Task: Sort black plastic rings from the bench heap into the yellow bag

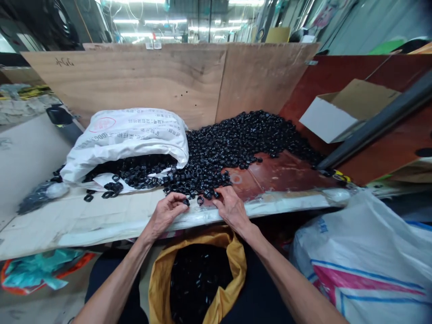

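A heap of small black plastic rings spreads over the bench in front of me. At its near edge, my left hand pinches a black ring between thumb and fingertips. My right hand is at the front of the heap, thumb and forefinger closed about another black ring. One loose ring lies on the bench between the two hands. Below them, a yellow sack stands with its mouth rolled back, holding a mass of small black pieces whose shape is hard to make out.
A white printed sack lies on its side at the left, spilling rings. Plywood walls the bench's back. A cardboard box sits at the right behind a dark metal bar. A large white sack stands at lower right.
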Motion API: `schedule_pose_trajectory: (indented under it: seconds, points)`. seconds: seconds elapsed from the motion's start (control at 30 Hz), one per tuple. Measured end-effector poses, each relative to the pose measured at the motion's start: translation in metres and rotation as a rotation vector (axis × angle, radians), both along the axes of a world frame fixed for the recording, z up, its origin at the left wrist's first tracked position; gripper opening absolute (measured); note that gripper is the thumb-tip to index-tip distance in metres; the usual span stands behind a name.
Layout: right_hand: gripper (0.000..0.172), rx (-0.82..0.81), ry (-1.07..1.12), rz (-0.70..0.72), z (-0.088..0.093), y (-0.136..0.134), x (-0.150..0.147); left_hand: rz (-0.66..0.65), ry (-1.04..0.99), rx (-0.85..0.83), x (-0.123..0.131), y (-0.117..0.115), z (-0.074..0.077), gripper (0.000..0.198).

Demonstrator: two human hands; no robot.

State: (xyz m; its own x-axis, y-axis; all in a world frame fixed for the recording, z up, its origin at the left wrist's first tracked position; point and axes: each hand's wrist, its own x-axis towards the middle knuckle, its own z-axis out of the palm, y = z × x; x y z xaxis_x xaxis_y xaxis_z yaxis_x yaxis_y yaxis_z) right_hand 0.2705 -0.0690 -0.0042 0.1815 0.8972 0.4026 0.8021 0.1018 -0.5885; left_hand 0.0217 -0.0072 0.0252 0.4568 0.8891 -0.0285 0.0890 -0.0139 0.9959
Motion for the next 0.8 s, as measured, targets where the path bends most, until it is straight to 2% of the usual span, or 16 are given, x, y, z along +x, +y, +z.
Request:
schedule_pose_trajectory:
  seconds: [0.13, 0.23, 0.37, 0.43, 0.63, 0.8]
  points:
    - [0.018, 0.015, 0.099, 0.009, -0.005, 0.003, -0.002, 0.0, -0.051, -0.031, -0.001, 0.002, -0.006, 0.034]
    - [0.018, 0.045, 0.357, 0.013, -0.002, -0.001, -0.007, 0.011, -0.113, -0.077, -0.006, 0.006, -0.009, 0.033]
    - [0.025, -0.044, 0.82, 0.24, 0.009, 0.002, -0.028, 0.03, -0.159, -0.102, -0.009, 0.007, -0.007, 0.032]
    - [0.027, -0.074, 0.952, 0.347, 0.014, 0.009, -0.042, 0.033, -0.175, -0.11, -0.008, 0.007, -0.005, 0.031]
    - [0.028, -0.045, 1.024, 0.476, 0.009, 0.029, -0.066, 0.04, -0.208, -0.112, -0.007, 0.005, -0.004, 0.032]
    - [0.018, 0.029, 0.892, 0.495, 0.002, 0.029, -0.062, 0.051, -0.173, -0.037, -0.007, 0.004, -0.011, 0.032]
